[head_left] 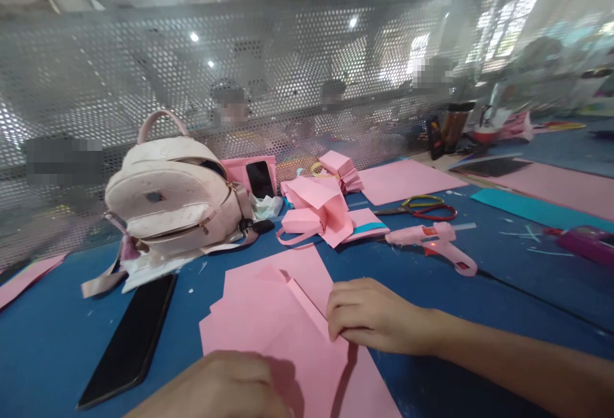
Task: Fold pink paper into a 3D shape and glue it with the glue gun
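Several sheets of pink paper [240,284] lie overlapped in front of me, and the top one has a narrow fold along its right side. My right hand [371,316] is closed on the lower end of that folded edge, with the fingers curled over it. At the bottom of the view, my left hand [225,386] rests low over the paper, its fingertips cut off by the frame and hidden behind the hand. Beyond the sheets sit folded pink paper pieces [311,204]. A pink glue gun [432,239] lies to the right, its cord trailing past my right forearm.
Left of the paper lies a black phone [132,341], below a pale pink backpack [167,197]. Scissors [432,208], a blue strip [537,206] and a purple tool [588,245] lie to the right. A perforated metal screen [288,73] stands behind, with people beyond it.
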Demonstrator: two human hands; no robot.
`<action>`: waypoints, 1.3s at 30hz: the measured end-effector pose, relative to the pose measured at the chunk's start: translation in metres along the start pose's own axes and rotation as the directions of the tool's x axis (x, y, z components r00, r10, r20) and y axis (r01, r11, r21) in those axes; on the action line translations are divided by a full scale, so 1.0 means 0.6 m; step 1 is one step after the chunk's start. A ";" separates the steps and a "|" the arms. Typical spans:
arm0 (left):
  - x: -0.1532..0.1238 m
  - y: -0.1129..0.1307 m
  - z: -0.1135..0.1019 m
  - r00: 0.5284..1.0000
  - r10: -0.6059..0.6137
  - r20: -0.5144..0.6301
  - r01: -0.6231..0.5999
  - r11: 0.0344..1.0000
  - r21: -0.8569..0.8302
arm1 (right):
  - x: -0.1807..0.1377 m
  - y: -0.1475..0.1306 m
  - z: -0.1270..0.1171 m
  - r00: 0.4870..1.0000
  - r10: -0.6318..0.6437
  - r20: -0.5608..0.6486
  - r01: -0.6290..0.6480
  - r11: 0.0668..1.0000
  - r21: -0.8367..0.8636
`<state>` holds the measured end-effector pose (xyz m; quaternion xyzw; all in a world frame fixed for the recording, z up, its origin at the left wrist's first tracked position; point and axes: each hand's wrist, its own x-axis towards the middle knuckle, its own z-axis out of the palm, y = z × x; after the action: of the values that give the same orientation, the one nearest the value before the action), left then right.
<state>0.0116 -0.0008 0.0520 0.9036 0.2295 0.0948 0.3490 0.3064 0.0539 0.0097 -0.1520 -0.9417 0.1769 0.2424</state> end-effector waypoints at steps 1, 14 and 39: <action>-0.005 -0.004 -0.003 0.999 -0.007 -0.053 0.007 1.000 -0.004 | -0.001 0.001 0.000 1.000 0.008 -0.005 -0.008 1.000 -0.005; -0.006 0.004 0.002 0.990 -0.097 -0.106 0.094 0.995 -0.036 | -0.005 -0.007 -0.001 1.000 0.015 0.005 -0.015 1.000 -0.009; -0.003 0.017 0.023 0.933 -0.185 -0.308 0.161 0.982 -0.100 | 0.089 0.023 0.008 0.932 0.361 -0.026 -0.332 0.823 -0.462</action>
<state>0.0180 -0.0161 0.0487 0.8397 0.3574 0.2154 0.3477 0.2620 0.0848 0.0218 -0.3676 -0.9203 -0.0047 0.1338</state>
